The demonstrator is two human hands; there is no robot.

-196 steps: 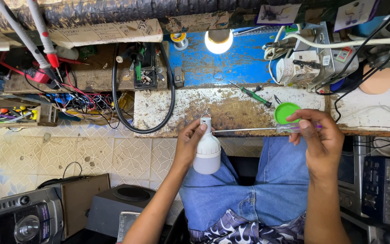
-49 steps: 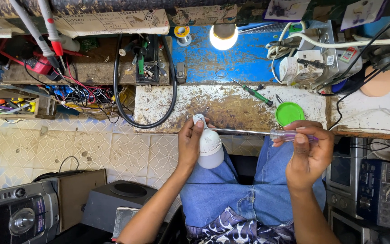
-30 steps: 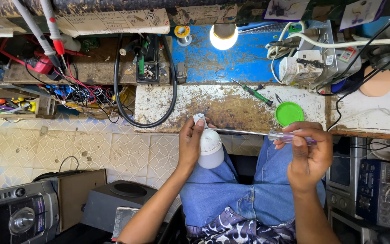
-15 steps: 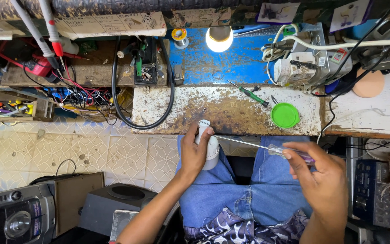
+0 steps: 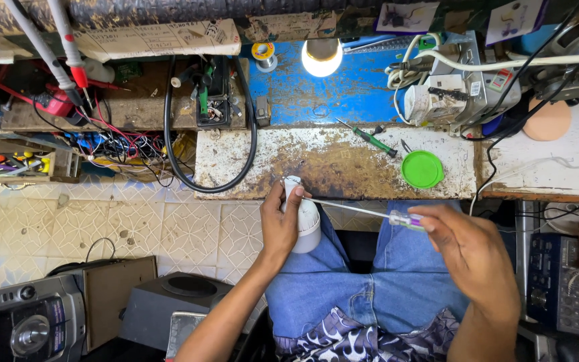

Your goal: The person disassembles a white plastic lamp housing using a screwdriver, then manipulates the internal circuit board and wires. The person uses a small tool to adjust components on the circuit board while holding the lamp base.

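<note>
My left grip (image 5: 280, 224) wraps the white LED bulb (image 5: 306, 224); my right grip (image 5: 467, 245) pinches a screwdriver (image 5: 397, 218), tip at the bulb's base.

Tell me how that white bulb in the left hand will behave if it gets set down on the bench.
The white bulb is rounded at the dome and narrower at the base, so laid on its side it would probably roll in a curve. It looks like a plastic shell, likely light for its size. The left hand wraps it easily while the right hand works a long screwdriver at its base.
</note>
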